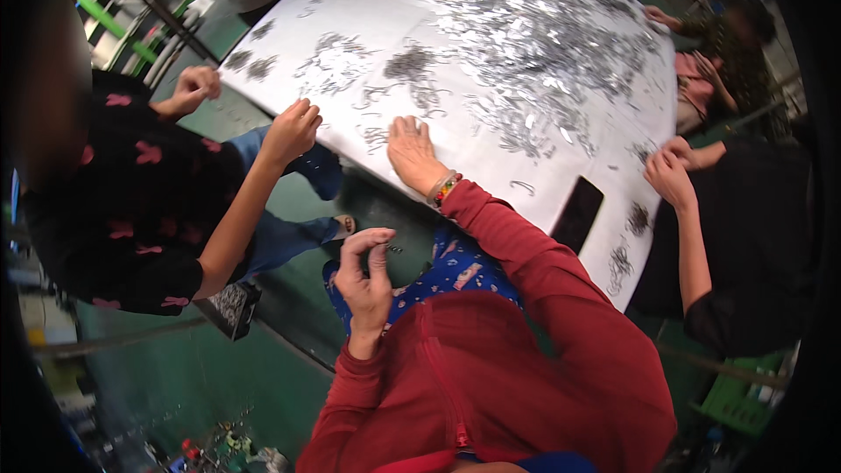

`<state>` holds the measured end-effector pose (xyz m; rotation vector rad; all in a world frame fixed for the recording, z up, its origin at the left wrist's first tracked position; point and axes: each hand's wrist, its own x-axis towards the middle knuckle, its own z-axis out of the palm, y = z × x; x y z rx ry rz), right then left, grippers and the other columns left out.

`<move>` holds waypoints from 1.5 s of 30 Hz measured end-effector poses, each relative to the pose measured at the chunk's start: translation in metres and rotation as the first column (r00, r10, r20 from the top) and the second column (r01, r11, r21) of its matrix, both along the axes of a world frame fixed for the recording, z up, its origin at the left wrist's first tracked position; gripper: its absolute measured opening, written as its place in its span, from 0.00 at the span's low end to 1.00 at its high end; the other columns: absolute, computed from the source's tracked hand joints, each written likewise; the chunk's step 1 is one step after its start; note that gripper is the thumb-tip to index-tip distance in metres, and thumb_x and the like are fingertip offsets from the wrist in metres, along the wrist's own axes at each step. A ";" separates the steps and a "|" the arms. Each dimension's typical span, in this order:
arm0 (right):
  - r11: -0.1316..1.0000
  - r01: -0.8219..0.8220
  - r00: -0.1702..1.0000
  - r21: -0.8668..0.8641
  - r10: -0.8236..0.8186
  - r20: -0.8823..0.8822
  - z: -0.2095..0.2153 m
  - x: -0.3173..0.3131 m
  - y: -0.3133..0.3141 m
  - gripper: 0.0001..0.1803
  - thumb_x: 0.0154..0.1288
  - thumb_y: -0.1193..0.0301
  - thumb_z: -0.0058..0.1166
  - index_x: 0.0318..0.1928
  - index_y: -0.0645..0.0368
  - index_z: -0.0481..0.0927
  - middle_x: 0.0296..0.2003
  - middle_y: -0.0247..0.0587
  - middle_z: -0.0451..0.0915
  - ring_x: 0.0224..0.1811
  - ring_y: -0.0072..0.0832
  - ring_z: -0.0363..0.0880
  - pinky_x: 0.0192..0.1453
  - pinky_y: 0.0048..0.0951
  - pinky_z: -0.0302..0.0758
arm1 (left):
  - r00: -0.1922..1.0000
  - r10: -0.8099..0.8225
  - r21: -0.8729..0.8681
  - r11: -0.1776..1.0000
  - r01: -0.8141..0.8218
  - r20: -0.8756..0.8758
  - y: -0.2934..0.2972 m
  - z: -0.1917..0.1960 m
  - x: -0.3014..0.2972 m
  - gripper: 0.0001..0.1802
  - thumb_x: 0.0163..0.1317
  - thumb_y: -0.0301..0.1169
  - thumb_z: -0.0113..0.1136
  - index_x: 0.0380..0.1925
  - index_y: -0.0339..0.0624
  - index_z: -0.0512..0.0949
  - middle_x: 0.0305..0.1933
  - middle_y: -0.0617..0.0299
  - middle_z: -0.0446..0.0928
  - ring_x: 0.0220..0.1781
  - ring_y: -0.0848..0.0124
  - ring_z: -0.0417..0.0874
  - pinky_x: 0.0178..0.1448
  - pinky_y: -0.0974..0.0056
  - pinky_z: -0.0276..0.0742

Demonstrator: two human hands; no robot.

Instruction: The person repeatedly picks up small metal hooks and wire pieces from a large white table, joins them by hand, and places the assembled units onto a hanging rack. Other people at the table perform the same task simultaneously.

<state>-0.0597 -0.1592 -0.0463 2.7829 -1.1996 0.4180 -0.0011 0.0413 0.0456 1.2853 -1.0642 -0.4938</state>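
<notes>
My left hand point(366, 285) is raised in front of my body, short of the table edge. Its thumb and forefinger pinch a small dark metal piece point(395, 249), whose exact kind is too small to tell. Over the near edge of the white table point(473, 162), my right hand point(413, 156) rests with fingers stretched out and slightly apart. Beside its fingertips lie several small, thin, curved metal pieces point(375, 137). A darker cluster of similar pieces point(410, 63) lies farther in.
A wide heap of shiny metal strips point(534, 35) covers the table's middle. A black phone point(578, 213) lies to the right. Co-workers' hands point(293, 130) work at the left edge, others' hands point(673, 173) at the right. A black bin point(232, 308) stands on the floor.
</notes>
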 end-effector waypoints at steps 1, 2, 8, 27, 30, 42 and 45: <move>1.000 0.013 0.992 0.000 -0.013 0.123 0.003 -0.007 -0.004 0.24 0.53 0.78 0.45 0.53 0.73 0.69 0.41 0.55 0.69 0.46 0.45 0.68 0.51 0.45 0.67 | 1.000 -0.006 -0.037 0.999 0.006 -0.002 0.000 -0.001 0.000 0.03 0.62 0.20 0.53 0.35 0.35 0.73 0.38 0.55 0.79 0.41 0.68 0.80 0.48 0.67 0.74; 0.999 -0.003 0.960 -0.053 0.018 0.279 0.007 -0.012 -0.009 0.25 0.52 0.78 0.47 0.53 0.69 0.70 0.41 0.54 0.69 0.46 0.44 0.67 0.49 0.42 0.67 | 1.000 -0.014 -0.031 0.999 0.014 0.007 0.000 -0.002 0.000 0.02 0.63 0.20 0.53 0.36 0.35 0.73 0.38 0.54 0.79 0.41 0.68 0.80 0.48 0.67 0.74; 0.931 0.134 0.881 0.339 -0.269 0.390 0.051 -0.137 -0.056 0.15 0.51 0.79 0.48 0.41 0.64 0.81 0.27 0.58 0.79 0.33 0.49 0.80 0.44 0.41 0.76 | 0.999 -0.026 -0.060 0.998 0.024 -0.026 0.000 -0.003 0.005 0.03 0.63 0.21 0.53 0.36 0.35 0.72 0.38 0.54 0.79 0.41 0.68 0.79 0.49 0.67 0.74; 0.889 -0.028 0.951 0.457 -0.118 0.287 -0.002 -0.202 -0.072 0.17 0.43 0.84 0.47 0.37 0.65 0.81 0.35 0.54 0.80 0.42 0.46 0.78 0.49 0.38 0.74 | 0.985 -0.114 -0.001 0.993 0.115 -0.132 -0.004 -0.013 -0.002 0.04 0.65 0.18 0.47 0.38 0.33 0.71 0.40 0.55 0.75 0.43 0.69 0.76 0.55 0.65 0.70; 0.874 0.071 0.960 0.481 -0.191 0.206 0.000 -0.198 -0.069 0.17 0.44 0.84 0.46 0.37 0.65 0.81 0.35 0.54 0.79 0.42 0.47 0.77 0.48 0.39 0.73 | 0.985 -0.131 -0.022 0.991 0.130 -0.109 -0.005 -0.012 -0.003 0.04 0.64 0.17 0.47 0.38 0.33 0.71 0.40 0.55 0.75 0.43 0.68 0.76 0.54 0.65 0.70; 0.506 -0.501 0.545 0.702 -0.445 0.710 0.101 -0.087 0.089 0.16 0.53 0.83 0.54 0.45 0.62 0.82 0.31 0.36 0.81 0.34 0.15 0.78 0.38 0.16 0.76 | 0.958 -0.228 0.121 0.970 0.209 0.174 -0.018 -0.008 0.001 0.06 0.57 0.16 0.55 0.34 0.35 0.77 0.34 0.57 0.79 0.37 0.69 0.81 0.44 0.68 0.75; 0.428 -0.554 0.504 0.714 -0.509 0.697 0.114 -0.076 0.105 0.19 0.56 0.86 0.54 0.51 0.65 0.77 0.34 0.39 0.80 0.33 0.18 0.78 0.38 0.16 0.77 | 0.959 -0.204 0.103 0.977 0.186 0.198 -0.019 -0.006 0.002 0.06 0.55 0.19 0.59 0.33 0.36 0.76 0.32 0.56 0.78 0.35 0.62 0.79 0.39 0.63 0.74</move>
